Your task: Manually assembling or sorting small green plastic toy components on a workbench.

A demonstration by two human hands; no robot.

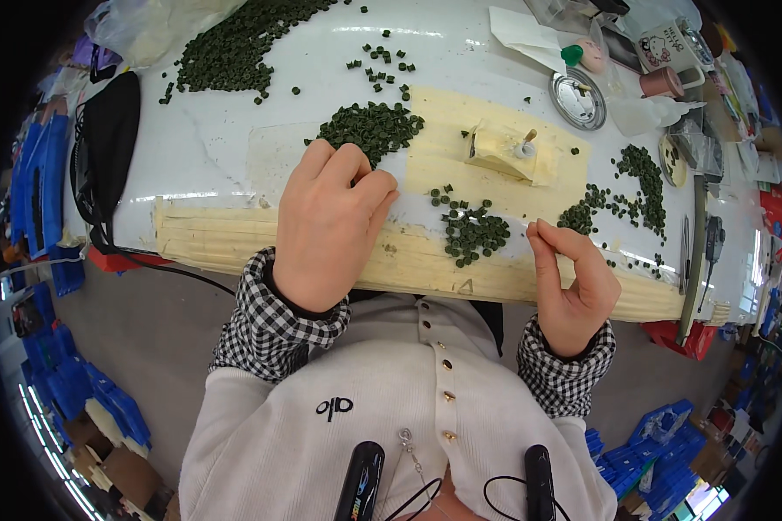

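My left hand (326,227) reaches to the near edge of a heap of small dark green pieces (369,130), its fingers curled and closed. Its fingertips are hidden, so what they grip cannot be told. My right hand (575,286) pinches thumb and forefinger together; anything between them is too small to make out. It lies between a cluster of the green pieces (475,234) and another small pile (575,219). Beyond, a tape-wrapped block (504,154) with a short white tube (525,148) on it sits on the yellow-taped tabletop.
A larger green heap (235,52) lies far left, and more pieces (645,187) spread at the right. A round metal lid (578,98), a pink thread spool (661,82) and a clear squeeze bottle (647,115) crowd the far right. Black cloth (109,156) hangs at the left edge.
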